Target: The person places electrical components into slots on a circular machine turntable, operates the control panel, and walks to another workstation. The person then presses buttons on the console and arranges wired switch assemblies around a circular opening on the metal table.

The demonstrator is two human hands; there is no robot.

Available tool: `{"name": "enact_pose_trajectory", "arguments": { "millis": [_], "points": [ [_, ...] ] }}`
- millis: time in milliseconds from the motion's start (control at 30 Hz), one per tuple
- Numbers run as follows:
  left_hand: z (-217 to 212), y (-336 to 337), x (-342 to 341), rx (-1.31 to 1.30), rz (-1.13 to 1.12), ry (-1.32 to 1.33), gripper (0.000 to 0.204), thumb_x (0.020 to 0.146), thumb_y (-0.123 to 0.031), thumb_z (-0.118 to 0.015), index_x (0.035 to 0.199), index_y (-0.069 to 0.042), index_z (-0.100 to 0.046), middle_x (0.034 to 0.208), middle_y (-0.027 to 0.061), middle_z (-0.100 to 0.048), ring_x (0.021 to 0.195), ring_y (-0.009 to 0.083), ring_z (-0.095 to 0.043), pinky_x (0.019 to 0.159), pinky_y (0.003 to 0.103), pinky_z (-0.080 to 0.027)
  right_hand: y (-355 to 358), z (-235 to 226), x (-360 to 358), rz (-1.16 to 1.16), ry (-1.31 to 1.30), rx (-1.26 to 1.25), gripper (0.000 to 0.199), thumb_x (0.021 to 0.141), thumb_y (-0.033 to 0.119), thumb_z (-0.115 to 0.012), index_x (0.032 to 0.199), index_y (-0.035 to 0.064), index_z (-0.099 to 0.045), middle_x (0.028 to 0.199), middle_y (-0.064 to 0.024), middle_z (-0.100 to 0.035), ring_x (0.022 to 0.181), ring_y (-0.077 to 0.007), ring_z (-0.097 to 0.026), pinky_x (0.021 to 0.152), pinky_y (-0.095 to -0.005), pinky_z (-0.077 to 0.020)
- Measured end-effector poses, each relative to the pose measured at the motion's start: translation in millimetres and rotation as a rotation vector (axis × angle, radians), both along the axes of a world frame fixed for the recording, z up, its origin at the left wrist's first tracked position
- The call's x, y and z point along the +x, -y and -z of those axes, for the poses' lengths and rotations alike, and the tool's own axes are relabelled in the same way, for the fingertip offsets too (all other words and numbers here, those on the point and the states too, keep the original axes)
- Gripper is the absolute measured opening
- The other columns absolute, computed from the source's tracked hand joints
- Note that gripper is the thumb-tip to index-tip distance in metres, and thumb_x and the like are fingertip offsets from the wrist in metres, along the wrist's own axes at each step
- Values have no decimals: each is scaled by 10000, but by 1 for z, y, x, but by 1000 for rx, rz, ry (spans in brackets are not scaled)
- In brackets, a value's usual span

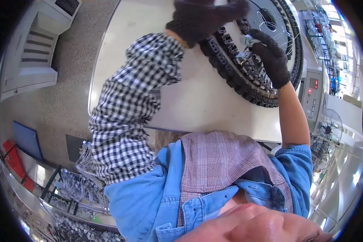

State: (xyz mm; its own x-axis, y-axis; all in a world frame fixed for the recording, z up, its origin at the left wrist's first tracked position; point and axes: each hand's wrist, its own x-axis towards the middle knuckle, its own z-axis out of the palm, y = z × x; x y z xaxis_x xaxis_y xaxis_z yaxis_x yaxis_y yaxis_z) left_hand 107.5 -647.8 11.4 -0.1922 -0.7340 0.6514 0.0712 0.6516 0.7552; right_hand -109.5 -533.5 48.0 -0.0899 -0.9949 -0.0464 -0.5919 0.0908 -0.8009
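Note:
A large round turntable (252, 94) has a black segmented rim, rows of small metal clamps and a grey centre disc. My right hand (272, 58), in a dark knit glove, is over its near right part. The thumb and fingers pinch a small pale part (248, 41) just above the clamps; its exact kind is unclear. My left hand (203, 18), gloved alike, reaches over the turntable's far left edge. The frame's top edge cuts it off and its fingers are blurred, so I cannot make out a hold. Thin white wires (284, 34) lie loosely across the disc.
The turntable stands on a pale worktable (177, 105). To the right is a grey control box (312, 90) with red lit digits, near a fan (328, 127). A light machine cabinet (28, 76) stands at the left. Bundles of wires (82, 187) hang on a rack at lower left.

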Motion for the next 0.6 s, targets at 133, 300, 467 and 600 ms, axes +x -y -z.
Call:
{"name": "enact_pose_trajectory", "arguments": {
  "millis": [133, 300, 467, 600],
  "points": [
    [23, 4, 34, -57, -237, 230, 575, 834, -292, -689, 1283, 4, -487, 1119, 243, -602, 1016, 365, -602, 904, 446, -468, 8, 3, -9, -249, -296, 65, 361, 894, 78, -570, 1255, 64, -573, 1260, -70, -576, 1120, -170, -551, 953, -319, -452],
    [59, 21, 36, -151, -376, -42, 480, 849, -256, -660, 1242, -13, -530, 1087, 204, -631, 975, 347, -621, 836, 445, -495, 19, 1, 0, -346, -474, 190, 352, 877, 57, -585, 1229, 75, -598, 1248, -78, -585, 1138, -187, -549, 961, -325, -449],
    [59, 15, 34, -200, -489, 68, 382, 875, -244, -626, 1190, -31, -580, 1041, 193, -650, 929, 342, -640, 800, 440, -512, 15, 5, 4, -344, -429, 208, 338, 866, 43, -603, 1203, 74, -611, 1236, -95, -595, 1162, -201, -548, 964, -327, -451],
    [51, 8, 31, 9, -342, 128, 352, 884, -242, -614, 1165, -29, -598, 995, 193, -662, 899, 345, -649, 794, 436, -515, 18, 3, 19, -387, -436, 236, 329, 875, 60, -596, 1203, 90, -607, 1223, -119, -596, 1165, -232, -549, 968, -336, -448]
  ]
}}
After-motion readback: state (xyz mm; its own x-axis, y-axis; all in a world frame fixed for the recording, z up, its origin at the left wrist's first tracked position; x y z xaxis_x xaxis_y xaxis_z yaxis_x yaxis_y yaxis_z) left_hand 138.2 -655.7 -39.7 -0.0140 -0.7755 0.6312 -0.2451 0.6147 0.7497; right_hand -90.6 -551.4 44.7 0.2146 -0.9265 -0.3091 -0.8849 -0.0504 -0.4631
